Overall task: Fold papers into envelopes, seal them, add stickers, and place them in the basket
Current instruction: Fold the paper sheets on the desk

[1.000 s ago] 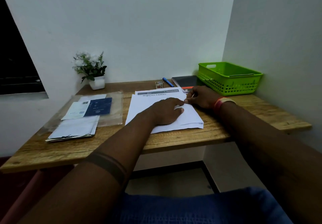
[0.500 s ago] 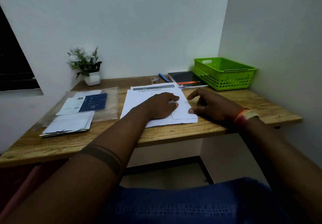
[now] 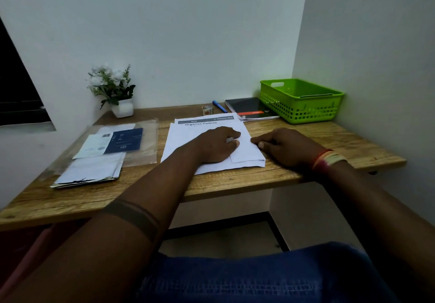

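Head view, left hand flat and open on white paper stack mid-desk, right hand fingers loosely curled at folded sheet's right edge, gripping nothing, green basket at back-right corner, pen and notebook along back edge.

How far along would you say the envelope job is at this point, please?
Early. Done: nothing finished shows; the green basket appears to hold no envelopes, though its floor is partly hidden. In hand: the left hand presses down a folded sheet on the paper stack, while the right hand rests at its edge. Left: finishing the fold, sealing, stickers, then the basket.
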A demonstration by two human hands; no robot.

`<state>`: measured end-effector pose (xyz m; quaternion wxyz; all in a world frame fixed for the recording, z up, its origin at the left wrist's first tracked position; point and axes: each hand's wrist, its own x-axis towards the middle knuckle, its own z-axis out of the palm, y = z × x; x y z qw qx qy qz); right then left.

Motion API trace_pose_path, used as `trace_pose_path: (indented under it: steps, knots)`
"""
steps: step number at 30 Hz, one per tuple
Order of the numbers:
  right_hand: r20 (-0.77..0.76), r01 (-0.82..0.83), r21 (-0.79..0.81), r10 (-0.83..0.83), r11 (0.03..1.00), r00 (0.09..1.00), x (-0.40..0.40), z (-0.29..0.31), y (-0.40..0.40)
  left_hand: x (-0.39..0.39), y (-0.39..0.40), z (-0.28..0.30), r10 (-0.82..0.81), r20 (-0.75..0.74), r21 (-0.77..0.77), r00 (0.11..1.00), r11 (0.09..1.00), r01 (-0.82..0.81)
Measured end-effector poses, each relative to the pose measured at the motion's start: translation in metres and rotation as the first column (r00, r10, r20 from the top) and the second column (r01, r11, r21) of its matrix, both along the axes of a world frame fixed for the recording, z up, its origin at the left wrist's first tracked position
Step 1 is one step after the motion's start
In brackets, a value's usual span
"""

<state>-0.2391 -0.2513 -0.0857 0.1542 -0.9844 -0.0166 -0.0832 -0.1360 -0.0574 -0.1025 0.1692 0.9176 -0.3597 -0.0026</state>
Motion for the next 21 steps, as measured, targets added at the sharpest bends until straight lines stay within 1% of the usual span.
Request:
trace_pose_path:
  steps: [3,13,16,19,21]
  knots:
    - [-0.036,0.014,-0.001,-0.014,1.000,0.999,0.024,0.005,0.001,0.002,0.000,-0.001,-0.004,0.006,0.000,1.000,1.000,0.004]
    - [-0.052,0.057,-0.174,-0.067,0.983,0.996,0.096,0.005,0.002,0.006,0.000,-0.004,-0.003,0.014,-0.011,1.000,1.000,0.003]
    - [-0.038,0.066,-0.181,-0.074,0.981,0.997,0.107,0.005,0.001,0.007,0.000,-0.004,-0.004,0.009,-0.013,1.000,1.000,0.004]
    - [-0.061,0.064,-0.187,-0.076,0.980,0.995,0.113,0.007,0.003,0.007,-0.001,-0.003,-0.013,0.013,-0.014,1.000,1.000,0.014]
    - [-0.038,0.069,-0.185,-0.078,0.980,0.996,0.117,0.005,0.005,0.009,0.000,0.002,-0.020,0.004,-0.014,1.000,1.000,0.020]
